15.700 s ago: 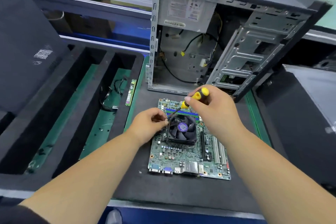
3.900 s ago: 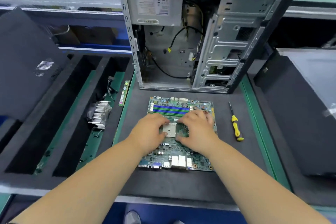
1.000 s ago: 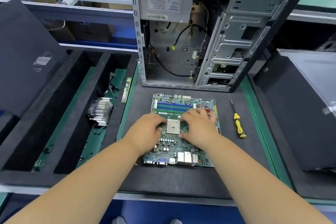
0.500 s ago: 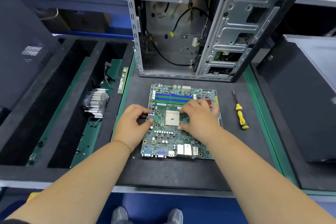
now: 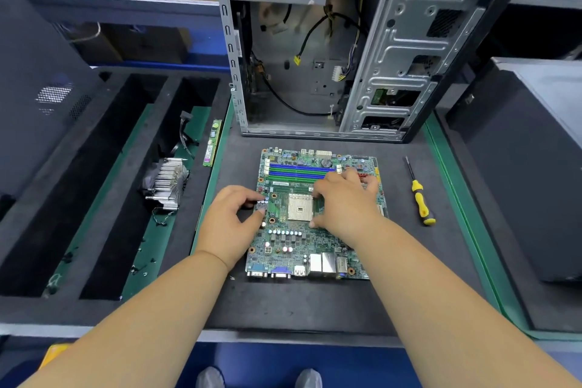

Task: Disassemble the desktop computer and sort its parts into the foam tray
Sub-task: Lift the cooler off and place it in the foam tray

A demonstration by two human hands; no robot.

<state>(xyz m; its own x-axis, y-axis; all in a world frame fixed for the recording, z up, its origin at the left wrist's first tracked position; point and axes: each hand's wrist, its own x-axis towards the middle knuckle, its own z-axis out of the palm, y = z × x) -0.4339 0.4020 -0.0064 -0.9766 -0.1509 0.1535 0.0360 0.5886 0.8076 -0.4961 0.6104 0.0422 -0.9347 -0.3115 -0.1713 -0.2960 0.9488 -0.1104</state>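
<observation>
Motherboard (image 5: 318, 217) flat on dark foam mat (image 5: 315, 302), just in front of open computer case (image 5: 318, 41); ports toward the near edge, blue and green memory slots toward the case. CPU socket (image 5: 300, 207) exposed at board centre, between the 2 hands.

Left hand (image 5: 231, 224) at the board's left edge: fingers curled, thumb and fingertips pinching at the edge; hard to tell whether gripping the board itself or a small part there. Right hand (image 5: 345, 201) on the board right of the socket: fingers spread and bent, tips pressing the surface, nothing gripped.

Screwdriver (image 5: 419, 195), yellow handle, on the mat right of the motherboard, untouched. Heatsink with fan (image 5: 165, 183) in foam tray (image 5: 41, 173) slot left of the motherboard. Memory stick (image 5: 212, 146) on edge at the tray's right wall, beyond the heatsink.
</observation>
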